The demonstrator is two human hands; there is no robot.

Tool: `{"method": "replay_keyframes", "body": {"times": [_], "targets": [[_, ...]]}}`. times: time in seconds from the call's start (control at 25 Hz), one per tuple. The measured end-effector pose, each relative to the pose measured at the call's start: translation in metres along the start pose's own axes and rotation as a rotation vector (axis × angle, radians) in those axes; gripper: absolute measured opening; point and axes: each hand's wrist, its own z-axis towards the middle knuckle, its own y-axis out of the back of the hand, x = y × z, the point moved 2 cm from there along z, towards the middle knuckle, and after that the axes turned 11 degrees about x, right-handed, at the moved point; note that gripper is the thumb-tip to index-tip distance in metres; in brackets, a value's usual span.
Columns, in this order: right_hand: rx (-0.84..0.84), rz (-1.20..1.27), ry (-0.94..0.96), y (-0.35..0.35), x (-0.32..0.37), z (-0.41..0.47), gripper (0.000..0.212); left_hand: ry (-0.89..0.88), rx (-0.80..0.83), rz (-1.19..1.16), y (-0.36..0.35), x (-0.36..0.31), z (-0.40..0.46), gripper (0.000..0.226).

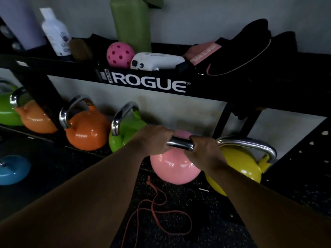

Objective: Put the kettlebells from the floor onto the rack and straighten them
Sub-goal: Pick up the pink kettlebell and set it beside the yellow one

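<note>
A pink kettlebell (174, 167) sits at the front edge of the black rack's (148, 83) low shelf, between a green kettlebell (128, 131) and a yellow kettlebell (241, 163). My left hand (154, 140) and my right hand (206, 149) are both closed around its chrome handle, one at each end. Further left on the low shelf stand an orange kettlebell (86, 131), a second orange one (37, 117) and another green one (7, 111). A blue kettlebell (12, 169) lies on the floor at the far left.
The top shelf holds a white bottle (56, 33), a green bottle (131, 22), a pink perforated ball (120, 54), a white device (157, 61) and a black-and-pink belt (238, 51). A pink cord (157, 212) lies on the speckled floor. A black perforated upright (304, 158) stands at the right.
</note>
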Motion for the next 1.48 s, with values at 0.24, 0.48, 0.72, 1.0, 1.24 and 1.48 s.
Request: {"method": "replay_keyframes", "body": {"times": [0.24,0.48,0.72,1.0,1.24,1.48], "targets": [[-0.007,0.047,-0.098,-0.027,-0.007,0.024,0.008,-0.038,0.012,-0.132,-0.038,0.028,0.035,0.014],[0.009,0.045,-0.158,-0.026,-0.011,0.053,0.017,-0.002,-0.028,-0.235,-0.046,0.046,0.063,0.017],[0.02,0.084,-0.255,-0.022,-0.033,0.084,0.024,0.054,0.058,-0.464,-0.042,0.051,0.098,0.013],[0.027,0.079,-0.265,-0.026,-0.031,0.081,0.023,0.079,0.009,-0.481,-0.043,0.052,0.091,0.021],[0.092,-0.207,-0.149,-0.005,-0.013,0.052,0.044,0.025,-0.064,-0.259,-0.034,0.04,0.076,0.045],[-0.025,-0.31,-0.083,0.034,-0.038,-0.052,0.049,-0.299,-0.284,0.032,-0.015,-0.012,0.042,0.05]]}}
